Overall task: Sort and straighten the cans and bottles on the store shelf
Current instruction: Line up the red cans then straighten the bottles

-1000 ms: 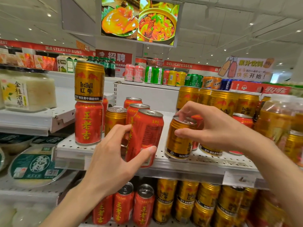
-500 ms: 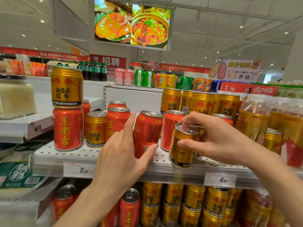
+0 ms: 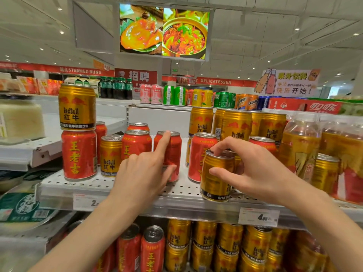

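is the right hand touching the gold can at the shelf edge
Touching. The head view shows the right hand gripping the gold can: fingers curl over its top rim and the thumb presses its side.

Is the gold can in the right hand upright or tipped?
Tipped. The gold can leans, top toward the left; the right hand grips it near the rim at the shelf front.

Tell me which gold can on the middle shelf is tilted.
The gold can at the shelf's front edge, held by the right hand. It leans off vertical; the other gold cans stand upright, including the one stacked on a red can at far left.
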The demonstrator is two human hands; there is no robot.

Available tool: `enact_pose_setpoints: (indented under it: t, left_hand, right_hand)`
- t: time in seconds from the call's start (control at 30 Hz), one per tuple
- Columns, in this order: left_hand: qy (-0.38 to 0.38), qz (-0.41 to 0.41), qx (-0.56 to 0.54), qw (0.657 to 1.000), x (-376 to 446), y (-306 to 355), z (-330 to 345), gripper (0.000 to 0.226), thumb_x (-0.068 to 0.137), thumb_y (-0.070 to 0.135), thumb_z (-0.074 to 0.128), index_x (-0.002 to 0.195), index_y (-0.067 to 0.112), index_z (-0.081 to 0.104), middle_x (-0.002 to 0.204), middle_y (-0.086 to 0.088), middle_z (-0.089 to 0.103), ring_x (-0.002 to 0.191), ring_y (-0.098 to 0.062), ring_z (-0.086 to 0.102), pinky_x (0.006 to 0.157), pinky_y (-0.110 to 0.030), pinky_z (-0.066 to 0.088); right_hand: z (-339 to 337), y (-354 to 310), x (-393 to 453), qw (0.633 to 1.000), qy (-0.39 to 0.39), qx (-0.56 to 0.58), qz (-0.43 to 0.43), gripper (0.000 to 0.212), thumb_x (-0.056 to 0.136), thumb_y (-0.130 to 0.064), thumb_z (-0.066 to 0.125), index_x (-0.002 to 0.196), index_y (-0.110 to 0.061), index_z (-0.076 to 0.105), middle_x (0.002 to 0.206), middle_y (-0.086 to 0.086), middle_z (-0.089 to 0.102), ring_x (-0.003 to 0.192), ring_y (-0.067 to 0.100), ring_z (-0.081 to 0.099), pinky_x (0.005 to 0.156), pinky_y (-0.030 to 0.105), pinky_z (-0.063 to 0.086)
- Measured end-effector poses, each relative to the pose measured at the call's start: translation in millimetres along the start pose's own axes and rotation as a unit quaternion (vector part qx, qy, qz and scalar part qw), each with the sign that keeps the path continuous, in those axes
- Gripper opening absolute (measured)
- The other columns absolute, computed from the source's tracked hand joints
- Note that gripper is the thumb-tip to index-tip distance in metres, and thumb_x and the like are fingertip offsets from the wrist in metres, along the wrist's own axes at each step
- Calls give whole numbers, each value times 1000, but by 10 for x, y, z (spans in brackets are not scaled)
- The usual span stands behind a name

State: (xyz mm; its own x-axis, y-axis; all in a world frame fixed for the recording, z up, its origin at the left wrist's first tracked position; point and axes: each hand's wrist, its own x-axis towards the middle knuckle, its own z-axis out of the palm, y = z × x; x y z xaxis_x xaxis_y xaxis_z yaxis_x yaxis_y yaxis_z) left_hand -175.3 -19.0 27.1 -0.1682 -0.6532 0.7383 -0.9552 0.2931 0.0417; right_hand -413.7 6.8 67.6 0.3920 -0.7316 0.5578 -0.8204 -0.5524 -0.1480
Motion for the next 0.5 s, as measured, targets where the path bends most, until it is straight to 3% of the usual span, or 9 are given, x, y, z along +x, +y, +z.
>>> enact_pose_setpoints:
  t: [0.2,0.3,0.4,0.5]
  left_hand:
    - [-54,-42,27,997,165,91,105,80,103,34,50,159,18,-4,108,-13,71,98,-34,66,74,-38,48]
    - [-58,-41,39,997,200,87,154,85,101,25,56,159,15,-6,110,-13,71,98,-32,68,78,-40,54]
    - [-57,-40,30,997,188,73,172,81,102,27,53,160,19,-3,106,-13,72,96,-35,67,75,-41,52]
    - [-23,-11,-49,998,149,-16,176,72,100,34,53,159,26,12,95,-5,74,86,-31,69,76,-42,55]
  right_hand:
    - [58,27,-44,999,28,16,-5,41,82,-59,60,110,-29,56,109,-16,64,102,4,61,84,21,56]
    - [55,27,-65,999,31,11,-6,40,83,-59,61,110,-30,53,109,-17,63,101,3,62,83,22,57]
    - [39,18,-89,999,26,16,-15,35,86,-56,62,108,-31,51,106,-19,59,101,6,62,85,25,56]
    - [24,23,-111,999,23,23,-30,39,87,-56,62,111,-26,54,99,-19,57,96,8,62,84,30,55]
